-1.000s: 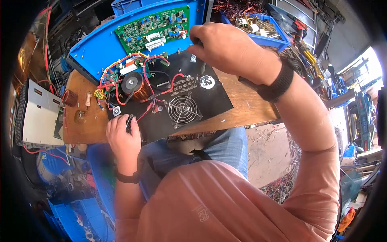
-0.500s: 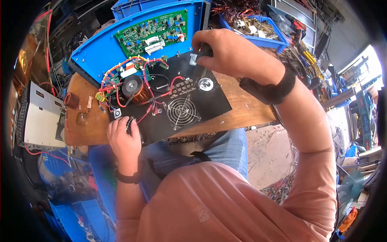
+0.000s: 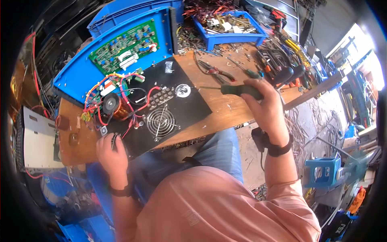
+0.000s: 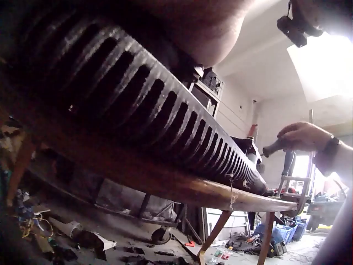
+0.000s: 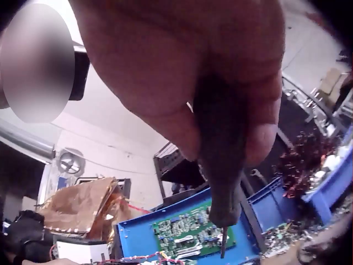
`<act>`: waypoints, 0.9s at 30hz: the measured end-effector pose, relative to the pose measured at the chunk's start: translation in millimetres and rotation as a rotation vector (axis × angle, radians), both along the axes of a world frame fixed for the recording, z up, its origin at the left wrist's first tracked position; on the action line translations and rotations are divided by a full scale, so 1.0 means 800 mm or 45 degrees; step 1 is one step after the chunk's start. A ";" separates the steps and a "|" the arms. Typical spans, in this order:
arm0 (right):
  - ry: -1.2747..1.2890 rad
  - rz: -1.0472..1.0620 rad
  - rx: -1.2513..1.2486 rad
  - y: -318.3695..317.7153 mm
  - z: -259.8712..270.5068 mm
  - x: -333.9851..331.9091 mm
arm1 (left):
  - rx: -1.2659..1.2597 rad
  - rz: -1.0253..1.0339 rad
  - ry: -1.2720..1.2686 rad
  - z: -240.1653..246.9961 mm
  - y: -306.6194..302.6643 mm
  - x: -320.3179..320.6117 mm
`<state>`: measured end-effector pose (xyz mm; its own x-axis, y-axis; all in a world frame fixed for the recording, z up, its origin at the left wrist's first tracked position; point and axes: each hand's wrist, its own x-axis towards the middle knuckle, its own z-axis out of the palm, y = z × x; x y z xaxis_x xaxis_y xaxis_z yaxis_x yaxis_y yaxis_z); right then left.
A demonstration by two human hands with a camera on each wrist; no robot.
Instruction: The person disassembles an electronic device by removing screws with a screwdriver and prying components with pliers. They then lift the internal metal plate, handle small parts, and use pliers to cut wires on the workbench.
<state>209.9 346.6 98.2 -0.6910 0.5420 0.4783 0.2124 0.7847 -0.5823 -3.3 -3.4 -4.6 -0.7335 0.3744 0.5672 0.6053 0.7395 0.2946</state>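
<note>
In the head view, the right hand (image 3: 268,105) grips a dark-handled screwdriver (image 3: 241,90), its shaft pointing left above the wooden table, right of the black panel (image 3: 197,105). That panel carries a round fan grille (image 3: 161,121), a copper-wound coil (image 3: 119,109), wires and a terminal block (image 3: 161,98). Behind it stands a blue panel (image 3: 74,76) with a green circuit board (image 3: 123,45). At the black panel's lower left corner lies the left hand (image 3: 113,155), fingers bent over the edge; what is under them is partly hidden. The left wrist view shows a slotted dark edge (image 4: 160,99) beside that hand.
Behind the panel, a blue bin (image 3: 234,39) holds metal pieces. Red-handled pliers (image 3: 215,71), another screwdriver (image 3: 252,74) and many tools lie at the table's right. A white case (image 3: 40,139) stands at the left, a blue stool (image 3: 322,171) at lower right.
The right hand has moved right and toward the body with the screwdriver, away from the panel's far edge. The head view has shifted; the left hand stays at the panel corner.
</note>
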 end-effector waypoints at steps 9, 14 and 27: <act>-0.138 0.019 -0.433 0.045 -0.079 0.029 | 0.014 0.011 0.011 -0.008 -0.004 -0.004; -0.453 0.159 -0.221 0.062 -0.077 0.022 | -0.038 0.034 -0.009 -0.007 -0.004 -0.003; -0.291 -0.006 -0.057 0.082 -0.054 -0.040 | -0.043 0.011 0.053 -0.005 -0.004 -0.003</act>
